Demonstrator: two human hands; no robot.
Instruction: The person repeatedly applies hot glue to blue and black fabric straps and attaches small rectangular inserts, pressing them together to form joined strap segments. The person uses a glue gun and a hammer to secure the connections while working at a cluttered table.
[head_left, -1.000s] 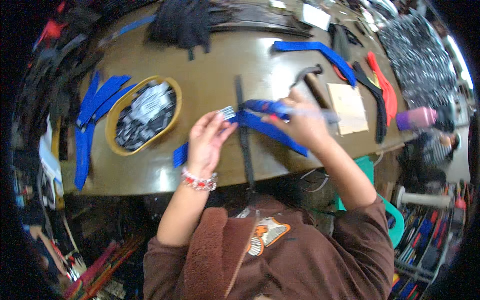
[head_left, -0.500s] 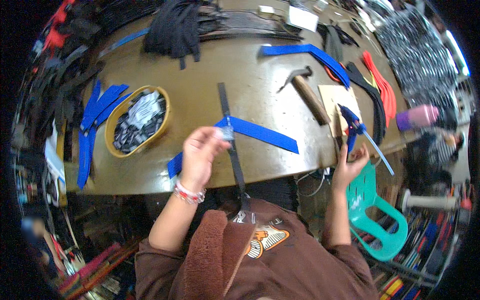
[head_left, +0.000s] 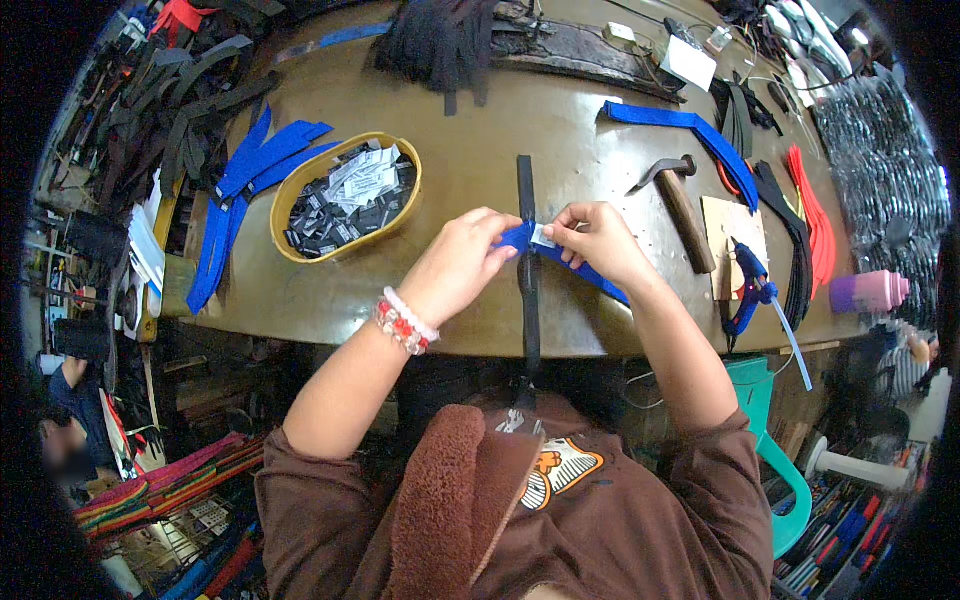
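both hands meet at the middle of the brown table [head_left: 450, 170], over the spot where a blue strap [head_left: 590, 277] crosses a black strap [head_left: 527, 290]. the left hand [head_left: 462, 265] pinches the near end of the blue strap, fingers closed on it. the right hand [head_left: 592, 240] pinches a small white label [head_left: 543, 236] against the same strap, thumb and forefinger tight around it. the black strap runs straight away from the person, its long axis pointing from the chest toward the far edge; the blue strap lies slantwise across it, trailing off to the right under the right wrist. the label sits just right of the crossing, so the right hand is nearer. a glue gun [head_left: 748, 288] and a hammer [head_left: 680, 200] lie to the right, a yellow bowl of labels [head_left: 345, 195] to the left.
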